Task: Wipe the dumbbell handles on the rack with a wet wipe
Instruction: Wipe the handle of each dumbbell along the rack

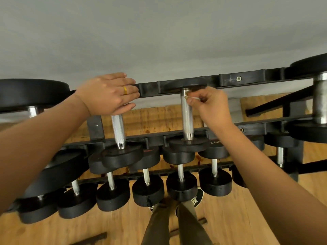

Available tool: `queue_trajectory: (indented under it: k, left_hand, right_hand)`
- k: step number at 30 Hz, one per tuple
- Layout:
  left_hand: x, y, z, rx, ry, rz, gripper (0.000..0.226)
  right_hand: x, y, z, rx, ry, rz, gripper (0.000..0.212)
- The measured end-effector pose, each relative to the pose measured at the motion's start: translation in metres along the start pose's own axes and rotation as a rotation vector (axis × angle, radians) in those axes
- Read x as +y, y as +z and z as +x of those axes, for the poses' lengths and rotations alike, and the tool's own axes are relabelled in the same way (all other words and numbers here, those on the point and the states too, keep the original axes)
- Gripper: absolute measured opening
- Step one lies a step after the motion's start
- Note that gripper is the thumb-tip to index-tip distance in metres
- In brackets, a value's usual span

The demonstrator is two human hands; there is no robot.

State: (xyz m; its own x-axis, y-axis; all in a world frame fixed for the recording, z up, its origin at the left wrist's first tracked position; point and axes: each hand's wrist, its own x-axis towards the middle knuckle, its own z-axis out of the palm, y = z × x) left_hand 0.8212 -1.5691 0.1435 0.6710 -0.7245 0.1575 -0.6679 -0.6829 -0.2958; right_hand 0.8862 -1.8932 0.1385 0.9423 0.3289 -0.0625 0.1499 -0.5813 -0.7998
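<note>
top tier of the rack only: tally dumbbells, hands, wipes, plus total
Top-tier dumbbells: 4
Hands (left hand, right hand): 2
Wet wipe: 1
Total: 7

On the rack (230, 80), open room lies between the left handle (118, 129) and the middle handle (187, 119). Right of that, a slanted brace (279, 101) crosses the wider gap (the right hand (210, 105) with its wet wipe (193, 98) fills the far corner). Lower dumbbells (147, 190) crowd together.
</note>
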Motion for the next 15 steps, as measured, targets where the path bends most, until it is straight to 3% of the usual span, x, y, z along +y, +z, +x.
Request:
queue_trajectory:
  k: [6,12,15]
  left_hand:
    - [-0.002,-0.001,-0.001,0.022,0.004,0.001,0.037]
    - [0.000,0.001,-0.002,0.018,-0.006,0.014,0.038]
    - [0.000,-0.002,-0.002,-0.007,-0.021,0.022,0.038]
  right_hand:
    - [0.003,-0.004,-0.026,-0.114,-0.039,-0.140,0.011]
    - [-0.009,-0.001,-0.009,-0.065,-0.039,-0.157,0.011]
    - [0.001,-0.004,-0.027,-0.158,-0.060,-0.217,0.008]
